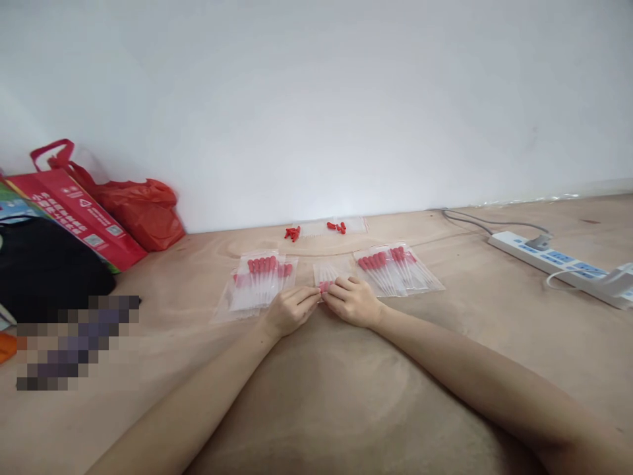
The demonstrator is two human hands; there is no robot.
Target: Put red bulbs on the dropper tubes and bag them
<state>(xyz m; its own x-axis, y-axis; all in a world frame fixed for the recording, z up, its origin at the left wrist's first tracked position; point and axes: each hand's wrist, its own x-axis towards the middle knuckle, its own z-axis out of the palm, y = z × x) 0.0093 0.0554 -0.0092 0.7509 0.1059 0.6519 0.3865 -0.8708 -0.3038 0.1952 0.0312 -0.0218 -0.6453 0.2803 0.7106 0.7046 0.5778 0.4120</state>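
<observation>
A small clear zip bag point(332, 271) lies flat in the middle of the table, with several red-bulbed droppers inside, their bulbs towards me. My left hand point(291, 311) pinches the bag's near left edge. Close beside it, my right hand point(353, 303) has its bent fingers closed on the near right edge, covering some of the bulbs. To the left are overlapping bags of droppers point(262, 280), bulbs away from me. More bagged droppers point(395, 269) with red bulbs lie to the right of my right hand.
Loose red rubber bulbs point(293, 233) and more bulbs point(337, 227) lie at the back by clear bags. A red shopping bag point(82, 214), a red plastic bag point(143, 208) and a black bag point(49, 270) stand left. A power strip point(554, 264) with cables lies right.
</observation>
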